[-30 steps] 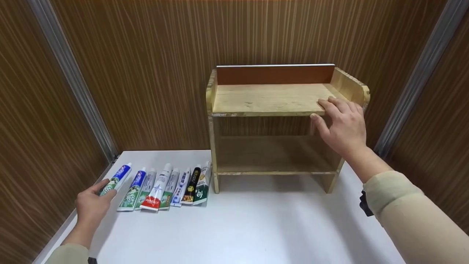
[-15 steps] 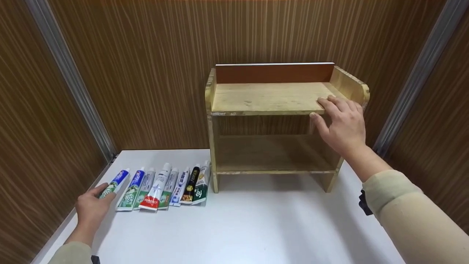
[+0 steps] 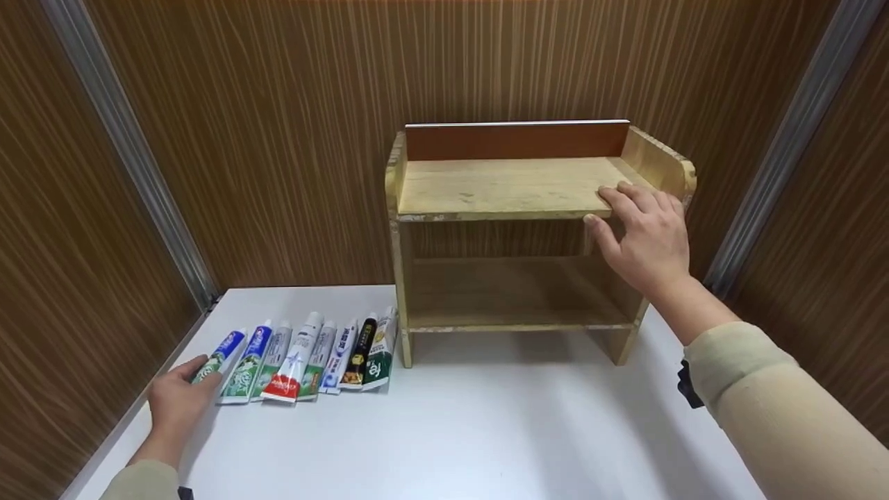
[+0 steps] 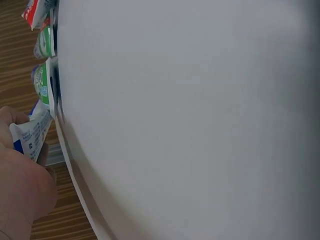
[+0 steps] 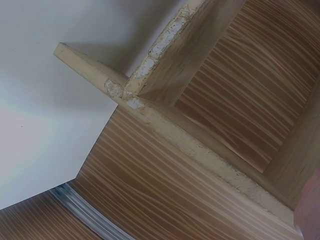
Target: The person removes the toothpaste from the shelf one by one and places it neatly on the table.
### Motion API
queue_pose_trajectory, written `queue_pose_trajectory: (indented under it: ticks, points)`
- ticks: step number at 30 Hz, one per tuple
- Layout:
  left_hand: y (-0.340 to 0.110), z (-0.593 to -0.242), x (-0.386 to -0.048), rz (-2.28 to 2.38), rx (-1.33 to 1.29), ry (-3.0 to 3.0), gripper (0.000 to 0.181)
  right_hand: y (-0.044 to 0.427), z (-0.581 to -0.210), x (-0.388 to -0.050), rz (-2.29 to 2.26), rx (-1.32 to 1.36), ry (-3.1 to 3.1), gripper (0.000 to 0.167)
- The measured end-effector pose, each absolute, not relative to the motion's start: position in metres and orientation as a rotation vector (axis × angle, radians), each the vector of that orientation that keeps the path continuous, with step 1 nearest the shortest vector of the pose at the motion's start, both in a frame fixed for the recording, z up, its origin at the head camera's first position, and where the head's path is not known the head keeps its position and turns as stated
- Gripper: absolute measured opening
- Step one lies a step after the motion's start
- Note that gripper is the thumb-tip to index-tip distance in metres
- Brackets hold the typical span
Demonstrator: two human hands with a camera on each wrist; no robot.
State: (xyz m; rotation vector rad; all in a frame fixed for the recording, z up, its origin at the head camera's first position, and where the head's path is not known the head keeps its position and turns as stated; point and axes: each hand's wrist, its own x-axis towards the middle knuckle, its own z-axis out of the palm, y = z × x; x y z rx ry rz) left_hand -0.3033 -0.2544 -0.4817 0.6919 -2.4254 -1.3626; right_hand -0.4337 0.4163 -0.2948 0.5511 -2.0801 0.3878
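Between thumb and fingers my left hand (image 3: 179, 396) holds a blue and green toothpaste tube (image 3: 221, 355), at the left end of a row of tubes. In the left wrist view the held tube (image 4: 33, 131) shows its white printed back. Beside it lies a matching blue and green tube (image 3: 248, 364), and then a white and red tube (image 3: 295, 361). My right hand (image 3: 649, 239) grips the front edge of the top board of a wooden shelf (image 3: 503, 187), fingers on top and thumb at the edge. Only a sliver of that hand shows in the right wrist view.
Further tubes lie in the row, among them a black one (image 3: 361, 351) and a green and white one (image 3: 380, 354) close to the shelf's left leg. The white table (image 3: 444, 430) meets wood-grain walls (image 3: 278, 139) at the back and sides.
My left hand has lowered the held toothpaste tube slightly toward the table, bringing it closer to the row. My right hand stays on the shelf; the head view shifts a little.
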Motion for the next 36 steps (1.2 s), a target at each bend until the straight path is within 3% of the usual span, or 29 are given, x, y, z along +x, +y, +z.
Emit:
queue_pose_trajectory:
  ticks: [36]
  points:
    - [-0.258, -0.478, -0.304, -1.361, 0.755, -2.591, 0.067, 0.408, -0.296, -0.441, 0.390, 0.578, -2.045, 0.048]
